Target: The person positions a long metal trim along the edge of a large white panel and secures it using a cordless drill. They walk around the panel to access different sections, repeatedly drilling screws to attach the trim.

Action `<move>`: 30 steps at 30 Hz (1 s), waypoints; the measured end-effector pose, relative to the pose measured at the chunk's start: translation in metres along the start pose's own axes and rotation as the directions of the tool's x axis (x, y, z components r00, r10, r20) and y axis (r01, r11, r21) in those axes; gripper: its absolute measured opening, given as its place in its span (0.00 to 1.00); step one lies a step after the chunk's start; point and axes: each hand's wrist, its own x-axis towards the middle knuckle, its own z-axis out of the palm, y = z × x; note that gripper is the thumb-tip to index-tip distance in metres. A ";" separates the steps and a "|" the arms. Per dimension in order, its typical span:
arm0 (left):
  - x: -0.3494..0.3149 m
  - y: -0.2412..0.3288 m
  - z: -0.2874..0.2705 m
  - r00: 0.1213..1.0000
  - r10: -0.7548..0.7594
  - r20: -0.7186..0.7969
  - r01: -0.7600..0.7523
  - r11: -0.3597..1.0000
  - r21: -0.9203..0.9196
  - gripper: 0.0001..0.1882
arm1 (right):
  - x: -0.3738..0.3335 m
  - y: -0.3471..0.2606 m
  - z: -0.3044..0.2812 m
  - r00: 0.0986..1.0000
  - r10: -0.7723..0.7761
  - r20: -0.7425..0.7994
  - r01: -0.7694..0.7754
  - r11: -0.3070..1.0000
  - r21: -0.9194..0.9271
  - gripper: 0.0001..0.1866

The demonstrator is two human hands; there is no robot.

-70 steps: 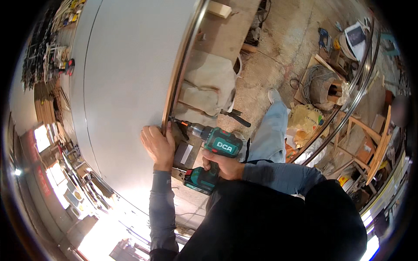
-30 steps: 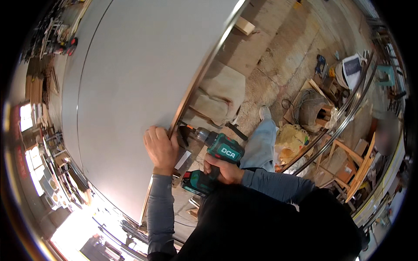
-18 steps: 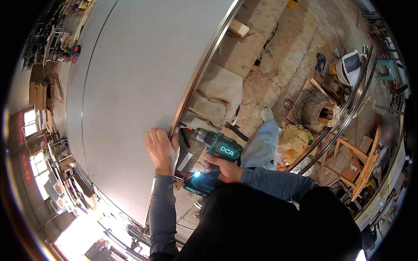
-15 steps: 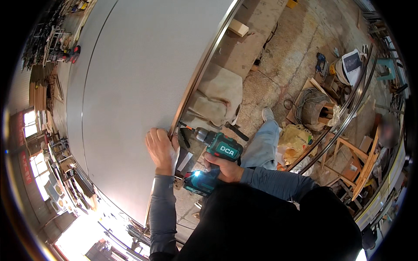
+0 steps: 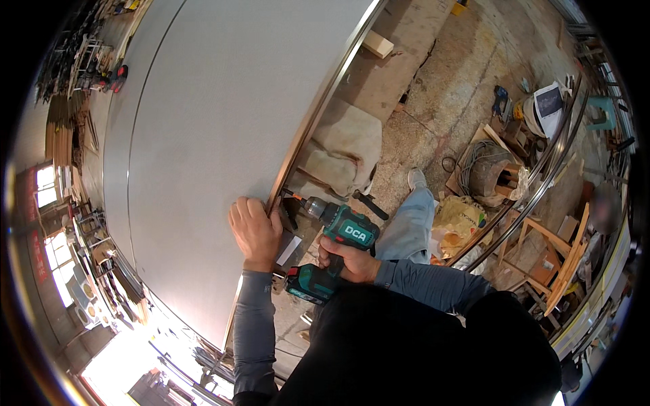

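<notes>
A large grey panel [image 5: 203, 128] with a metal-trimmed edge stretches away on my left. Bent over its near right edge is my left hand [image 5: 256, 233], fingers on the top face and thumb at the rim, closed on the edge. My right hand [image 5: 355, 262] wraps round the handle of a green-and-black cordless drill [image 5: 353, 229]. The drill's chuck [image 5: 315, 207] points at the panel's edge, and an orange-and-dark bit [image 5: 295, 195] reaches up to the edge just beyond my left thumb. Whether its tip touches the edge I cannot tell.
A draped beige cloth [image 5: 345, 139] and a wood block [image 5: 378, 44] lie beyond the edge. On the right are a coil of cable [image 5: 474, 166], a yellow sack [image 5: 460, 220], dark curved rails [image 5: 542, 189] and a wooden frame [image 5: 569, 257]. My shoe [image 5: 416, 179] stands on the floor.
The bright light at the drill's base is no longer lit. My left thumb sits closer along the panel's edge. The drill has shifted slightly right in view and remains in my right hand.
</notes>
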 end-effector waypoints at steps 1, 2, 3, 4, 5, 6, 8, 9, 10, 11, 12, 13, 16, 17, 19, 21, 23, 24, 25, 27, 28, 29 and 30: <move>0.000 0.000 0.000 1.000 -0.003 -0.001 0.003 1.000 -0.001 0.17 | 0.000 0.000 0.000 1.000 0.001 -0.001 -0.001 1.000 0.011 0.11; 0.001 -0.001 0.000 1.000 0.005 -0.014 -0.005 1.000 -0.006 0.17 | 0.000 0.001 -0.001 1.000 0.002 -0.001 -0.002 1.000 0.023 0.11; 0.002 -0.002 0.001 1.000 0.015 -0.027 -0.015 1.000 -0.012 0.18 | 0.001 0.002 -0.003 1.000 -0.009 -0.001 0.009 1.000 0.027 0.09; 0.002 -0.002 0.001 0.999 0.025 -0.041 -0.026 0.999 -0.018 0.19 | 0.002 0.002 -0.005 1.000 -0.020 -0.001 0.020 0.999 0.030 0.08; 0.002 -0.003 0.002 0.999 0.026 -0.033 -0.027 0.999 -0.023 0.19 | 0.002 0.003 -0.007 1.000 -0.031 -0.001 0.031 0.999 0.034 0.08; 0.002 -0.003 0.002 0.999 0.026 -0.027 -0.027 0.999 -0.026 0.19 | 0.002 0.002 -0.006 0.999 -0.043 -0.005 0.043 0.999 0.009 0.08; 0.001 -0.004 0.003 1.000 0.018 -0.007 -0.018 0.999 -0.030 0.18 | 0.003 -0.001 -0.003 0.998 -0.066 -0.011 0.066 0.997 -0.040 0.08; 0.000 -0.004 0.003 1.000 0.008 0.004 -0.008 1.000 -0.027 0.18 | 0.003 0.000 -0.005 0.999 -0.044 -0.013 0.043 0.999 -0.026 0.09; -0.001 -0.005 0.003 1.000 -0.002 0.015 0.002 1.000 -0.024 0.17 | 0.004 0.001 -0.008 1.000 -0.022 -0.015 0.021 1.000 -0.012 0.09; 0.000 -0.003 0.002 1.000 -0.001 0.007 0.002 1.000 -0.023 0.18 | 0.005 0.002 -0.011 1.000 0.001 -0.016 -0.001 1.000 0.003 0.10; 0.001 -0.001 0.001 1.000 0.001 0.001 -0.001 1.000 -0.021 0.18 | 0.005 0.002 -0.010 1.000 -0.007 -0.017 0.007 1.000 0.004 0.10; 0.001 0.000 0.000 1.000 0.003 -0.005 -0.003 1.000 -0.020 0.18 | 0.005 0.002 -0.009 1.000 -0.014 -0.018 0.014 1.000 0.005 0.10; 0.001 -0.002 -0.001 1.000 0.000 0.006 0.000 1.000 -0.008 0.19 | 0.006 0.002 -0.009 0.999 -0.026 0.022 0.027 0.999 -0.039 0.14; 0.001 -0.004 0.000 1.000 0.001 0.010 -0.001 1.000 -0.008 0.19 | 0.006 0.002 -0.010 0.999 -0.028 0.043 0.030 0.998 -0.061 0.16; 0.000 -0.008 0.002 1.000 0.005 0.017 -0.004 1.000 -0.011 0.21 | 0.006 0.004 -0.012 0.999 -0.033 0.028 0.033 0.999 -0.022 0.17; 0.004 -0.006 0.000 1.000 0.009 0.006 -0.009 1.000 -0.026 0.22 | 0.006 0.004 -0.012 0.999 -0.031 0.015 0.030 0.999 0.026 0.19; 0.006 -0.005 -0.002 1.000 0.014 -0.009 -0.014 0.999 -0.029 0.23 | 0.004 0.002 -0.008 1.000 -0.022 0.004 0.022 0.996 0.084 0.20; 0.006 -0.005 -0.001 1.000 0.016 -0.015 -0.017 0.999 -0.028 0.24 | 0.002 0.001 -0.004 1.000 -0.016 -0.018 0.018 0.996 0.083 0.20; 0.006 -0.006 0.000 1.000 0.019 -0.020 -0.019 0.999 -0.027 0.24 | -0.001 -0.001 0.000 0.999 -0.010 -0.039 0.013 0.996 0.083 0.20; 0.004 -0.007 0.001 1.000 0.011 -0.009 -0.012 0.999 -0.030 0.24 | 0.000 0.000 0.000 0.998 -0.014 -0.056 0.016 0.999 0.048 0.20; 0.003 -0.007 0.001 1.000 0.008 -0.001 -0.008 0.999 -0.035 0.24 | 0.001 0.002 -0.004 0.998 -0.023 -0.050 0.024 1.000 0.014 0.20; 0.003 -0.006 0.002 1.000 0.010 -0.012 -0.010 0.999 -0.036 0.24 | 0.003 0.004 -0.008 0.999 -0.032 -0.044 0.031 0.999 -0.020 0.21; 0.003 -0.005 0.002 1.000 0.007 -0.024 -0.008 0.999 -0.035 0.24 | 0.003 0.005 -0.012 0.999 -0.035 -0.037 0.035 0.999 -0.019 0.20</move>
